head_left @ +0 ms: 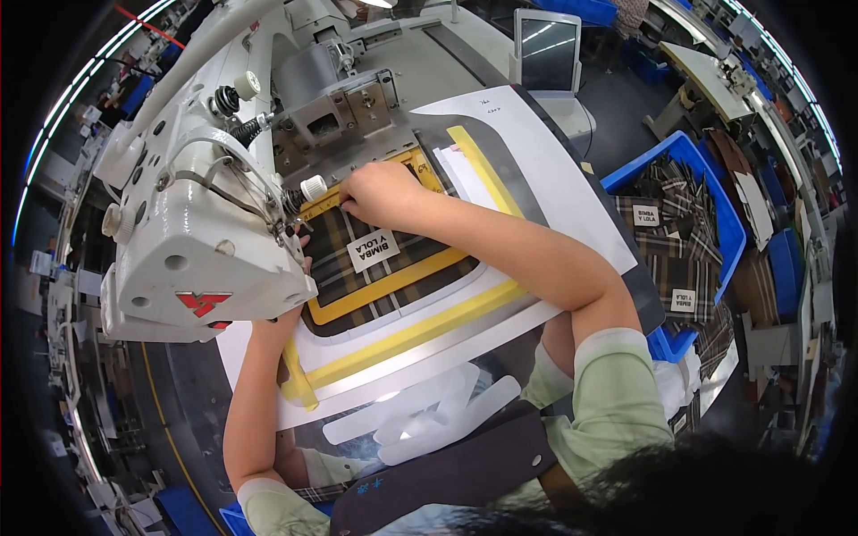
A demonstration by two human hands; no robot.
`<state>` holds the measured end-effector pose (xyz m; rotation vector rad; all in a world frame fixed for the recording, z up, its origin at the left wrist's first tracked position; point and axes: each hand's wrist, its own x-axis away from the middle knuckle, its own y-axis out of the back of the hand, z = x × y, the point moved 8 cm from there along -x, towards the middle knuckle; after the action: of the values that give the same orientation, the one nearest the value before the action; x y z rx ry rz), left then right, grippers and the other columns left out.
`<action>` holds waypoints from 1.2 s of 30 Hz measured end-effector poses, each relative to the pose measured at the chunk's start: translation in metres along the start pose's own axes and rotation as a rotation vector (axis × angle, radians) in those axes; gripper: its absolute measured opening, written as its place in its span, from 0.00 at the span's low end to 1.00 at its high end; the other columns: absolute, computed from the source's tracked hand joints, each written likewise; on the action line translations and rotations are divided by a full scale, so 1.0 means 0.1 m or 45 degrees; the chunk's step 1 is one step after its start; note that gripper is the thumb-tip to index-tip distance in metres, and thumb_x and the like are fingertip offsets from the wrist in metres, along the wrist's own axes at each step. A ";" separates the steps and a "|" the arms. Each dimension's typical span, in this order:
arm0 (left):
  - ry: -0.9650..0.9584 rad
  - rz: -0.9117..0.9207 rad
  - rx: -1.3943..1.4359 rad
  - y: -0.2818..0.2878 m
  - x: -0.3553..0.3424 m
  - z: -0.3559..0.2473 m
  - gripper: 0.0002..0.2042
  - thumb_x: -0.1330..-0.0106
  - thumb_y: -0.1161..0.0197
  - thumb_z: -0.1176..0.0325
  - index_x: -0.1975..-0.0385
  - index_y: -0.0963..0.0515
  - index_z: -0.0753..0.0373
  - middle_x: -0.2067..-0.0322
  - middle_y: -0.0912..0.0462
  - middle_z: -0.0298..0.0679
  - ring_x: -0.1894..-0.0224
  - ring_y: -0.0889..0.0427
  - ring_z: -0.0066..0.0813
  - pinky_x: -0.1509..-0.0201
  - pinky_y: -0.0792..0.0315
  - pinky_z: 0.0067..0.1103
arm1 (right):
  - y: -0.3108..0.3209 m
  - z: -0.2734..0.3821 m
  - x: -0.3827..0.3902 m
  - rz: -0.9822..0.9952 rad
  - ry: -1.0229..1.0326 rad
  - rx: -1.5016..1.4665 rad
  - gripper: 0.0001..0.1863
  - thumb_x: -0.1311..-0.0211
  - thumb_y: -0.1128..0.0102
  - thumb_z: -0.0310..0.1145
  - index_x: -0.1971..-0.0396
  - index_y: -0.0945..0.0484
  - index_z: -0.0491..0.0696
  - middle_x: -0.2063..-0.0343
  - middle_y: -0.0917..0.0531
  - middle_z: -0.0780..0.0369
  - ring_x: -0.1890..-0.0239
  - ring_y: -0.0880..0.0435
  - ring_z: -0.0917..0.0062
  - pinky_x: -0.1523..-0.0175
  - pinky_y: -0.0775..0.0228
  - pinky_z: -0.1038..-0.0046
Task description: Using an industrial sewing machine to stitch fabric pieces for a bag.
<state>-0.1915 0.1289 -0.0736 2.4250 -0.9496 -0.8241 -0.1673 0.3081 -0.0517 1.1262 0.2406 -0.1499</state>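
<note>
A dark plaid fabric panel with a white printed label lies inside a yellow frame. Over the frame's far edge, my right hand has its fingers curled and pressed together; whatever they pinch is too small to make out. My left hand reaches up behind the head of a white sewing machine, which hides most of it. Only a few fingertips show beside the panel's left edge, near the needle area. White sheet material with yellow tape strips surrounds the frame.
The machine's metal clamp unit stands just beyond the frame. Behind it at the right is a screen. A blue bin holds several labelled plaid pieces. White strips lie on the near edge, close to my body.
</note>
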 end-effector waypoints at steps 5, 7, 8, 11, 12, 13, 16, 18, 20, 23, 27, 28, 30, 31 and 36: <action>0.168 0.097 -0.046 -0.04 0.02 -0.03 0.26 0.37 0.48 0.79 0.37 0.43 0.64 0.40 0.34 0.43 0.42 0.30 0.33 0.41 0.35 0.24 | -0.01 0.06 0.03 -0.033 0.052 0.045 0.07 0.48 0.41 0.35 0.71 0.17 0.51 0.75 0.17 0.60 0.68 0.18 0.65 0.61 0.26 0.66; -0.057 -0.014 -0.127 0.01 0.00 -0.20 0.17 0.36 0.49 0.78 0.46 0.31 0.65 0.44 0.29 0.40 0.45 0.28 0.33 0.43 0.34 0.23 | -0.02 0.06 0.03 -0.040 0.062 0.026 0.08 0.48 0.41 0.35 0.71 0.17 0.51 0.74 0.17 0.60 0.68 0.18 0.65 0.61 0.26 0.66; -0.056 -0.013 -0.126 0.02 -0.01 -0.24 0.17 0.36 0.49 0.78 0.46 0.31 0.65 0.44 0.29 0.40 0.45 0.28 0.33 0.43 0.34 0.23 | -0.01 0.06 0.03 -0.050 0.068 0.010 0.08 0.48 0.41 0.35 0.71 0.17 0.51 0.74 0.17 0.60 0.68 0.18 0.65 0.61 0.26 0.66; -0.036 0.064 -0.338 0.01 -0.05 -0.31 0.15 0.37 0.48 0.78 0.50 0.28 0.65 0.46 0.27 0.40 0.43 0.31 0.35 0.37 0.40 0.26 | 0.01 0.03 0.03 -0.020 0.042 -0.032 0.08 0.48 0.41 0.36 0.70 0.17 0.51 0.74 0.17 0.60 0.68 0.18 0.65 0.61 0.26 0.65; -0.029 0.067 -0.353 0.01 -0.06 -0.31 0.14 0.38 0.47 0.78 0.52 0.27 0.65 0.46 0.27 0.40 0.42 0.32 0.35 0.37 0.41 0.27 | 0.02 0.03 0.03 -0.022 0.041 -0.033 0.08 0.48 0.41 0.36 0.70 0.17 0.51 0.74 0.17 0.60 0.68 0.18 0.65 0.61 0.26 0.65; -0.021 0.070 -0.367 0.00 -0.06 -0.31 0.14 0.39 0.46 0.78 0.53 0.26 0.65 0.47 0.27 0.40 0.42 0.33 0.35 0.36 0.42 0.27 | 0.02 0.02 0.02 -0.018 0.039 -0.038 0.08 0.48 0.41 0.36 0.70 0.17 0.51 0.73 0.17 0.60 0.68 0.18 0.65 0.61 0.26 0.65; -0.005 0.059 -0.344 0.02 -0.06 -0.32 0.14 0.40 0.46 0.78 0.53 0.26 0.64 0.47 0.27 0.40 0.43 0.31 0.37 0.37 0.41 0.27 | -0.03 0.05 0.00 -0.009 0.051 -0.005 0.08 0.48 0.41 0.36 0.70 0.18 0.50 0.72 0.17 0.61 0.65 0.19 0.66 0.58 0.27 0.66; -0.035 0.062 -0.367 0.02 -0.07 -0.34 0.14 0.40 0.46 0.78 0.53 0.26 0.64 0.47 0.26 0.40 0.43 0.31 0.37 0.37 0.40 0.27 | -0.07 0.08 0.02 -0.001 0.071 0.032 0.07 0.48 0.40 0.36 0.71 0.18 0.50 0.70 0.18 0.62 0.63 0.20 0.66 0.56 0.29 0.66; -0.045 0.038 -0.400 0.07 -0.04 -0.30 0.14 0.40 0.46 0.77 0.53 0.26 0.63 0.48 0.26 0.40 0.44 0.30 0.37 0.38 0.40 0.27 | 0.15 0.30 0.15 -0.380 0.300 0.240 0.06 0.47 0.40 0.35 0.72 0.19 0.50 0.68 0.20 0.63 0.59 0.23 0.68 0.51 0.33 0.67; -0.246 0.104 -0.571 0.07 0.02 -0.24 0.16 0.40 0.45 0.77 0.50 0.27 0.61 0.49 0.25 0.40 0.45 0.28 0.36 0.39 0.38 0.26 | 0.00 0.58 0.44 0.052 0.410 -0.011 0.08 0.47 0.40 0.34 0.67 0.20 0.50 0.64 0.22 0.64 0.55 0.26 0.69 0.49 0.36 0.68; -0.320 0.046 -0.695 0.04 0.05 -0.16 0.17 0.40 0.43 0.75 0.49 0.27 0.62 0.47 0.25 0.40 0.46 0.27 0.33 0.40 0.36 0.25 | -0.09 0.92 0.88 0.012 0.624 -0.204 0.14 0.47 0.40 0.35 0.59 0.21 0.50 0.60 0.24 0.63 0.53 0.27 0.69 0.46 0.37 0.67; -0.250 0.058 -0.601 0.04 0.04 -0.13 0.18 0.40 0.42 0.75 0.49 0.27 0.62 0.47 0.25 0.40 0.47 0.26 0.33 0.41 0.36 0.25 | -0.09 0.96 0.87 0.026 0.645 -0.207 0.14 0.47 0.40 0.35 0.59 0.21 0.50 0.60 0.24 0.63 0.53 0.27 0.69 0.46 0.37 0.67; -0.169 0.049 -0.508 0.09 0.08 -0.05 0.18 0.41 0.41 0.75 0.49 0.27 0.62 0.48 0.25 0.40 0.48 0.25 0.33 0.42 0.35 0.25 | -0.10 0.99 0.83 0.064 0.597 -0.158 0.15 0.46 0.40 0.35 0.57 0.21 0.50 0.60 0.25 0.62 0.53 0.28 0.68 0.45 0.38 0.66; -0.183 0.072 -0.461 0.08 0.10 -0.04 0.18 0.41 0.40 0.74 0.49 0.27 0.62 0.48 0.24 0.40 0.48 0.25 0.33 0.42 0.34 0.25 | -0.14 1.01 0.83 0.101 0.588 -0.144 0.16 0.47 0.40 0.35 0.57 0.21 0.50 0.60 0.25 0.61 0.52 0.29 0.68 0.45 0.38 0.66; -0.119 0.165 -0.283 0.08 0.16 0.02 0.17 0.44 0.38 0.71 0.52 0.24 0.62 0.50 0.22 0.40 0.50 0.24 0.34 0.45 0.32 0.26 | -0.17 1.10 0.85 0.113 0.582 -0.125 0.16 0.47 0.40 0.36 0.57 0.21 0.50 0.61 0.25 0.61 0.53 0.29 0.67 0.46 0.38 0.66</action>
<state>-0.1870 0.1114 -0.0771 2.1297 -0.9814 -0.9494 -0.0767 0.2015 -0.0438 1.0605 0.5967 0.2004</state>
